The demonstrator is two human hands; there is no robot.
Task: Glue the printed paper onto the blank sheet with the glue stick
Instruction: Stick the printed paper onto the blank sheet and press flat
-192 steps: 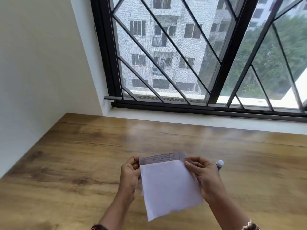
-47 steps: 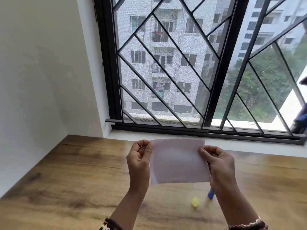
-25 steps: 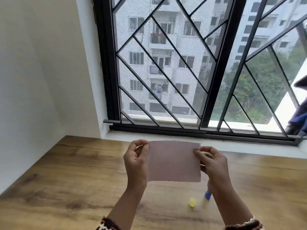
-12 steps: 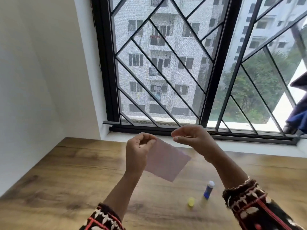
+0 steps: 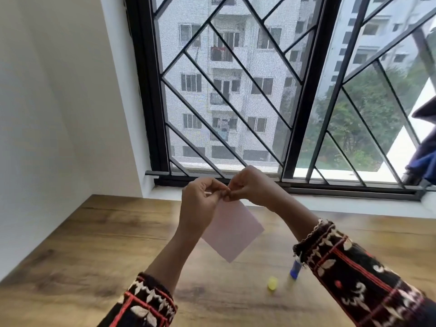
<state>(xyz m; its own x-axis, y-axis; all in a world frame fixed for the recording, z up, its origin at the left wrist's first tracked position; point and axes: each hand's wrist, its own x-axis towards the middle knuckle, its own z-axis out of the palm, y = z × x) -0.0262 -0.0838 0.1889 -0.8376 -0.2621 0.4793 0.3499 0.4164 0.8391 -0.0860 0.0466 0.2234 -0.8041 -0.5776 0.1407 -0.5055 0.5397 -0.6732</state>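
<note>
Paper [image 5: 232,232] hangs at the centre of the frame, held above the wooden table [image 5: 94,244], pale and blank on the side facing us. We pinch its upper corner between the thumb and fingers of our left hand [image 5: 200,204]. Our right hand [image 5: 250,187] meets it at that same corner with its fingers closed in a pinch, though we cannot tell how much of the sheet it grips. We cannot tell either whether this is 1 sheet or 2 stuck together.

We judge the paper light, thin and limp. It will droop and crease easily, so it is best held by its edges or corners.

At lower right, the blue glue stick [image 5: 296,270] stands on the table with its yellow cap [image 5: 272,283] just beside it.
</note>
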